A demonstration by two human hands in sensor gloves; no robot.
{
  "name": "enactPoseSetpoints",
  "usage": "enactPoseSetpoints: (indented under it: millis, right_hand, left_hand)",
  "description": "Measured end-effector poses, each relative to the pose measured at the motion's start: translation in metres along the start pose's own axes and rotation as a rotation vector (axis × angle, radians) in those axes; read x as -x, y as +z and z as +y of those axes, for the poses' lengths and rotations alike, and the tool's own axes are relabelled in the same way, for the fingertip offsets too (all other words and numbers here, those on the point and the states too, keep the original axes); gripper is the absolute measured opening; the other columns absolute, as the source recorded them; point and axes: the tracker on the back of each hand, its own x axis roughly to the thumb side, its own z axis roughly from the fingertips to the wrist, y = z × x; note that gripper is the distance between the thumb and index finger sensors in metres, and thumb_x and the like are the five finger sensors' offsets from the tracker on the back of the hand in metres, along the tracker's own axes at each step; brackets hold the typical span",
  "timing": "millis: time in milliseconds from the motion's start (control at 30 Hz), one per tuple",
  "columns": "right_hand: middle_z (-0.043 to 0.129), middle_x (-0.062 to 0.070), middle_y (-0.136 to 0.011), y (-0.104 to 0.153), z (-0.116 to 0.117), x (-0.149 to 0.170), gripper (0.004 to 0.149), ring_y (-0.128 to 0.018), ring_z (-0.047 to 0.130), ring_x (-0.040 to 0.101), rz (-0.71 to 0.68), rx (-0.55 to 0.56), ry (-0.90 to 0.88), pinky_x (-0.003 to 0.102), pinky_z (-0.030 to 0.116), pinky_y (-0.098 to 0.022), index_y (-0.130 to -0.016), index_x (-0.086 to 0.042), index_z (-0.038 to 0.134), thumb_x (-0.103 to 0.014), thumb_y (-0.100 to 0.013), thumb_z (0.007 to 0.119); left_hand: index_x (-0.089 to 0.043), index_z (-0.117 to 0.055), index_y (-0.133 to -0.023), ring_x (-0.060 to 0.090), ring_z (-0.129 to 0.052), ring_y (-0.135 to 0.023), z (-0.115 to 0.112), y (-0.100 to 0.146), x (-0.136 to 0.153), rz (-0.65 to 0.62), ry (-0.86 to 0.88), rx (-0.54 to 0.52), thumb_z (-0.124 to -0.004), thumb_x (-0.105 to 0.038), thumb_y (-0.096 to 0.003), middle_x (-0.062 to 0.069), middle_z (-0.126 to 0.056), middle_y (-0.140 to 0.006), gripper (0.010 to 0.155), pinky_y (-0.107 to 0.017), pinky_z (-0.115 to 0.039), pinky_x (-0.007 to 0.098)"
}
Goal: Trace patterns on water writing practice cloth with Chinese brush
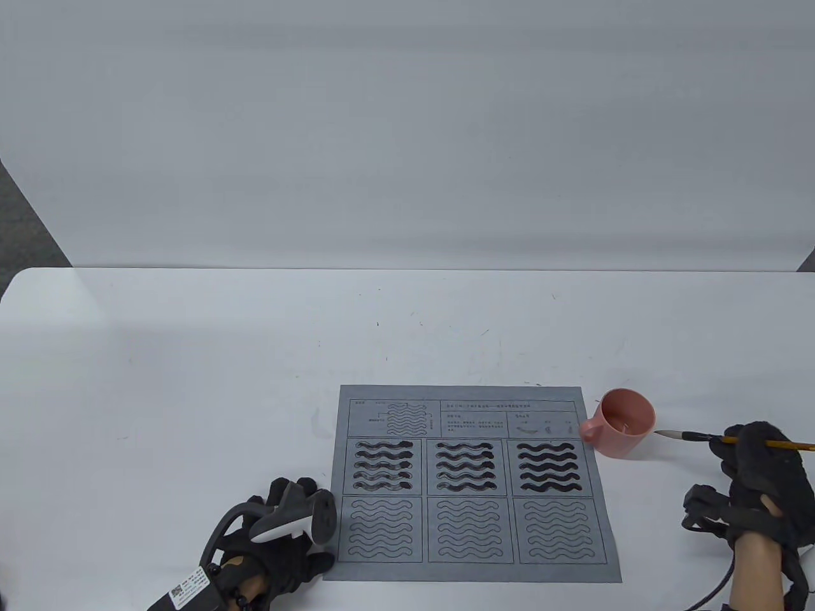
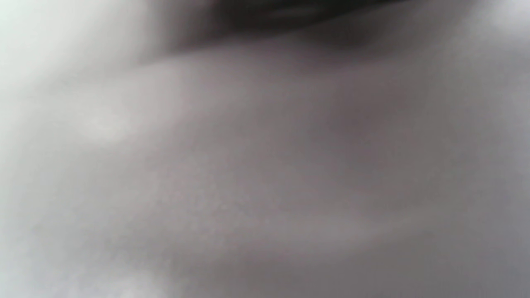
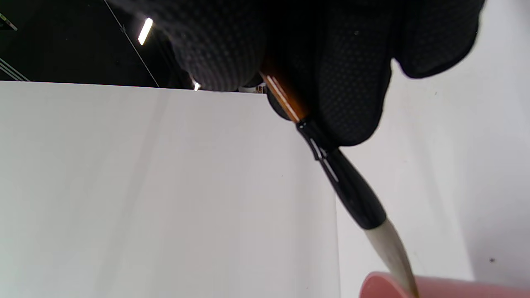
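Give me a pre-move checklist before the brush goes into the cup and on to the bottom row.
1. Right hand grips the brush: ok.
2. Brush tip close to the pink cup rim: ok.
3. Water in cup: cannot tell.
4. Left hand rests at the practice cloth's lower left corner: ok.
5. Top row of wave panels traced dark, bottom row only outlined: ok.

On your right, the pink cup [image 1: 626,431] stands just beside the cloth's [image 1: 471,484] top right corner, between it and the brush [image 1: 732,438]. Your left hand [image 1: 280,541] lies at the cloth's lower left edge. Bare bench [image 1: 191,356] stretches behind and left of the cloth.
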Motion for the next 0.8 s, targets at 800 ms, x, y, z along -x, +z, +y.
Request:
enactPoseSetpoints:
  millis: [800]
  right_hand:
    - [0.093,0.019,-0.083,0.212,0.217,-0.050,0.034,-0.065,0.104,0.040,-0.430,-0.993,0.030,0.060,0.081,-0.049,-0.079,-0.013,0.083,-0.020,-0.046,0.087]
  left_hand:
    - [-0.035,0.023,-0.091,0.043,0.013,-0.105,0.001,0.005,-0.007,0.041,-0.046,-0.007,-0.043,-0.064,-0.0341,0.002,0.026,-0.103,0.092,-0.078,-0.018,0.069]
